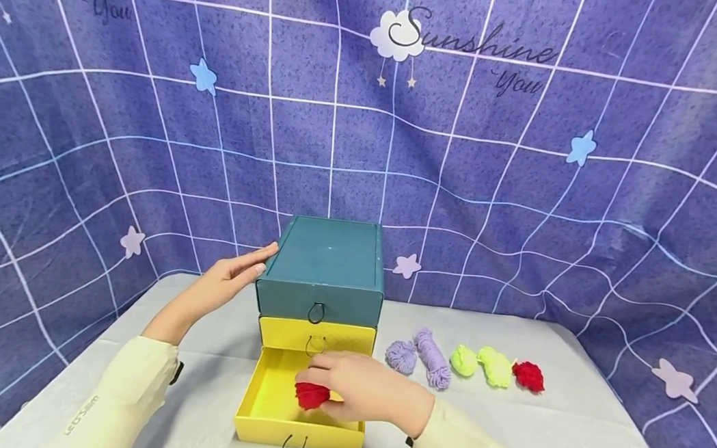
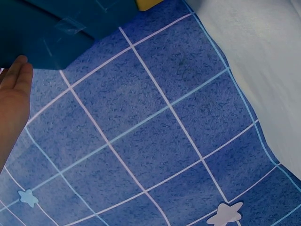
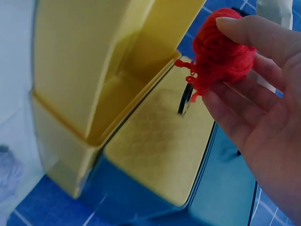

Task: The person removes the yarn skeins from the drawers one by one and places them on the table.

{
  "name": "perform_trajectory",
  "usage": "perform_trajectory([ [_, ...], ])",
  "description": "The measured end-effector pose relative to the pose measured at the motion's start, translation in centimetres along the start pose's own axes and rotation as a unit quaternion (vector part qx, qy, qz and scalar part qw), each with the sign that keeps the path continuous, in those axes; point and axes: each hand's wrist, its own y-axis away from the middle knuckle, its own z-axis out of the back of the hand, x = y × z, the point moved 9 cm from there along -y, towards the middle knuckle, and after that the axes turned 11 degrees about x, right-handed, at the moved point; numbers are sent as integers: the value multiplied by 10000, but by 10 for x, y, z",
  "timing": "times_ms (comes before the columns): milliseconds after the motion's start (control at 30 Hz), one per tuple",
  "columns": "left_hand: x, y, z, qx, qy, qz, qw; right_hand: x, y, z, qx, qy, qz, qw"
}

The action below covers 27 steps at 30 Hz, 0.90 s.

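Note:
A drawer box with a teal top (image 1: 332,250) stands on the table, its bottom yellow drawer (image 1: 249,395) pulled out. Over that drawer my right hand (image 1: 373,389) grips a ball of red yarn (image 1: 311,395). In the right wrist view the thumb and fingers pinch the red yarn (image 3: 218,52), whose loose ends dangle. My left hand (image 1: 232,278) rests its straight fingers against the box's left side. The left wrist view catches part of that hand (image 2: 16,89) at the teal side wall (image 2: 42,33). A closed yellow drawer (image 1: 351,337) sits above the pulled-out one.
Right of the box lie a purple yarn ball (image 1: 401,357), a purple skein (image 1: 433,359), two yellow-green yarn bundles (image 1: 464,361) and another red yarn ball (image 1: 529,376). A blue gridded curtain (image 1: 492,157) hangs behind the white table (image 1: 567,435).

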Motion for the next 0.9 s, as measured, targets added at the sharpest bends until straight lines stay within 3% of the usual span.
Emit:
perform_trajectory([
  [367, 1, 1, 0, -12, 41, 65, 10000, -33, 55, 1, -508, -598, -459, 9959],
  [567, -2, 1, 1, -16, 48, 7, 10000, -53, 88, -2, -910, -641, -770, 9908],
  [900, -1, 1, 0, 22, 141, 60, 9999, -85, 147, -11, -1182, -648, -1407, 9808],
])
